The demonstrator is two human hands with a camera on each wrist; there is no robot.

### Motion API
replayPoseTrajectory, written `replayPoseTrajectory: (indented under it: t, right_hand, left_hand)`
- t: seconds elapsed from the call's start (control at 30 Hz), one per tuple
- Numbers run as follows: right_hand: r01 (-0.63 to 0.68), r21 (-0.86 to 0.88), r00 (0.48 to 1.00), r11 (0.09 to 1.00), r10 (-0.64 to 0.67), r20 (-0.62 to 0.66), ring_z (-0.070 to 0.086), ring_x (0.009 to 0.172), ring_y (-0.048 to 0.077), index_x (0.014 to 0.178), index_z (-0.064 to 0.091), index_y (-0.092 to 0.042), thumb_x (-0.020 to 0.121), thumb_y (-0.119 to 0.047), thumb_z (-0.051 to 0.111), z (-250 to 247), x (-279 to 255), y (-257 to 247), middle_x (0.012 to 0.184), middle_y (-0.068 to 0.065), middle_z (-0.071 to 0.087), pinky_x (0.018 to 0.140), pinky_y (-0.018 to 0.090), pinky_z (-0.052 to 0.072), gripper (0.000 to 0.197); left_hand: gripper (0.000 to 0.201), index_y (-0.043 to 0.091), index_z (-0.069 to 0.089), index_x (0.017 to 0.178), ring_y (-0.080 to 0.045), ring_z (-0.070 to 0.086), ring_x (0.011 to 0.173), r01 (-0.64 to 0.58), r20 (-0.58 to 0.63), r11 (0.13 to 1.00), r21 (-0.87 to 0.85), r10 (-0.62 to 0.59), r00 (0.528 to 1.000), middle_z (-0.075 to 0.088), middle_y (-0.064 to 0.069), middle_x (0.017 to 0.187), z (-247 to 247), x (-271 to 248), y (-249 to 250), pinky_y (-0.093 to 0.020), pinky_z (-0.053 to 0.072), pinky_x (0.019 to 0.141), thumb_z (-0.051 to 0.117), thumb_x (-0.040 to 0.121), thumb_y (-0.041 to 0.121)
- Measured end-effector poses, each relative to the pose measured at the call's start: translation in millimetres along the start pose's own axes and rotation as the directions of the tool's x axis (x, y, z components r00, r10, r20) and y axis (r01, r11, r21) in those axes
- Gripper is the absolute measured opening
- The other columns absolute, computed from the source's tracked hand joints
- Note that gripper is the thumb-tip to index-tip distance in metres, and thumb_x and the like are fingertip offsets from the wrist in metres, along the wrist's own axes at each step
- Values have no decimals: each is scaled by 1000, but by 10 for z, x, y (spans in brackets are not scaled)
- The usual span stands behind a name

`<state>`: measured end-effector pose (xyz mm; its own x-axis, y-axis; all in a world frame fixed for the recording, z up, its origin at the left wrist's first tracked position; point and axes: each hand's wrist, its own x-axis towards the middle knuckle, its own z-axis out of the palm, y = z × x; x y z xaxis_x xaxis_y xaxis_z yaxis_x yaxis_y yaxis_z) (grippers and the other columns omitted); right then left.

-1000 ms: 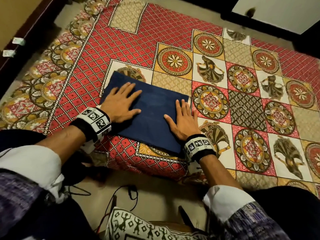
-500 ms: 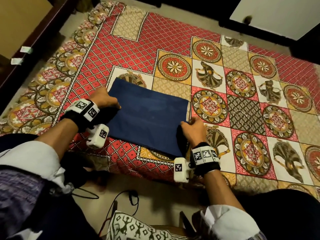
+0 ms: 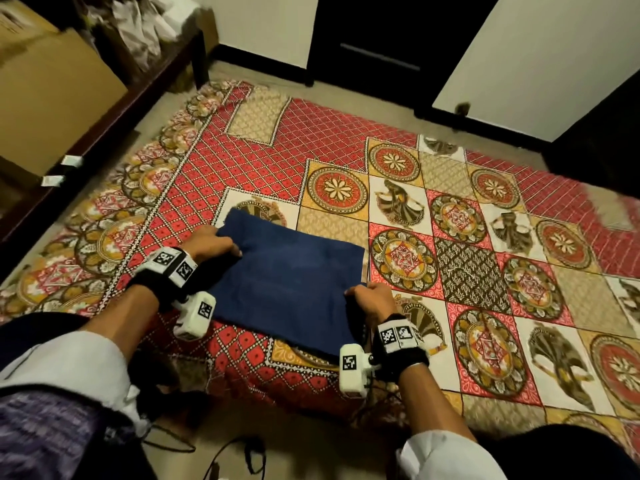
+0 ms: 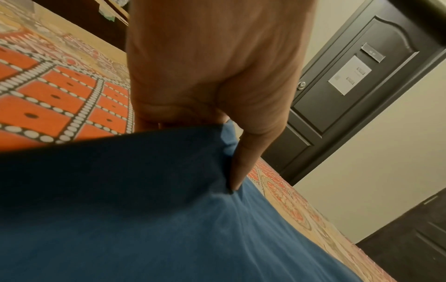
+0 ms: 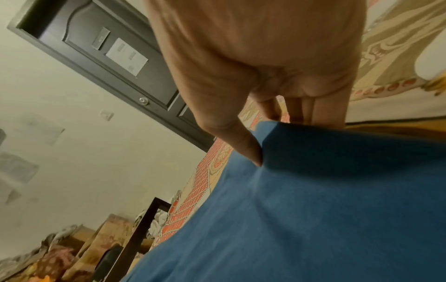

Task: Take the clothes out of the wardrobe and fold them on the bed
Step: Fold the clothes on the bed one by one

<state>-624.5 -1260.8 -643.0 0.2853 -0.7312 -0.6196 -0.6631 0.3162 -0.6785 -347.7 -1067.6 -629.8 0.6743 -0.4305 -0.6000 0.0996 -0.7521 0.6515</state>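
A folded dark blue garment [image 3: 287,278] lies as a flat rectangle near the front edge of the bed [image 3: 485,278], which wears a red and yellow patterned cover. My left hand [image 3: 214,244] grips the garment's left edge, thumb on top and fingers tucked under the cloth [image 4: 144,209]. My right hand [image 3: 369,299] pinches the right edge near the front corner; in the right wrist view its thumb lies on the blue fabric [image 5: 313,209] and the fingers curl beneath.
A dark wooden frame and cardboard boxes [image 3: 52,81] stand left of the bed. A dark door [image 3: 374,46] is at the back, a white open panel [image 3: 540,64] at back right. Cables [image 3: 235,452] lie on the floor by my feet.
Both hands went from pressing flat on top of the garment to its two side edges and closed on them. My head has lifted, showing more of the room.
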Motion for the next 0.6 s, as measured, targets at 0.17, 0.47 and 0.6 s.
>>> replayPoseTrajectory:
  t: [0.17, 0.47, 0.6]
  right_hand:
    - [62, 32, 997, 998, -64, 46, 73, 91, 35, 83, 70, -7, 81, -1, 74, -76, -79, -77, 91, 17, 76, 86, 45, 60, 7]
    - [200, 150, 979, 968, -204, 13, 72, 88, 22, 108, 73, -7, 91, -1, 70, -950, -766, -321, 99, 7, 77, 67, 27, 54, 18]
    - [263, 150, 965, 953, -256, -63, 71, 86, 18, 101, 72, -14, 90, -7, 73, -1634, -1232, -348, 92, 0, 77, 70, 31, 54, 13]
  left_hand:
    - [38, 0, 72, 107, -37, 71, 98, 70, 103, 985, -155, -54, 993, 75, -17, 106, -73, -39, 33, -50, 57, 92, 82, 74, 17]
    - [18, 9, 69, 110, -34, 70, 102, -49, 206, 932, -358, 130, 970, 78, -13, 101, 202, -772, 462, -45, 55, 88, 67, 91, 7]
    - [26, 6, 67, 117, -29, 70, 101, -69, 218, 882, -466, 190, 957, 75, -13, 107, 528, -1153, 694, -37, 53, 79, 65, 92, 4]
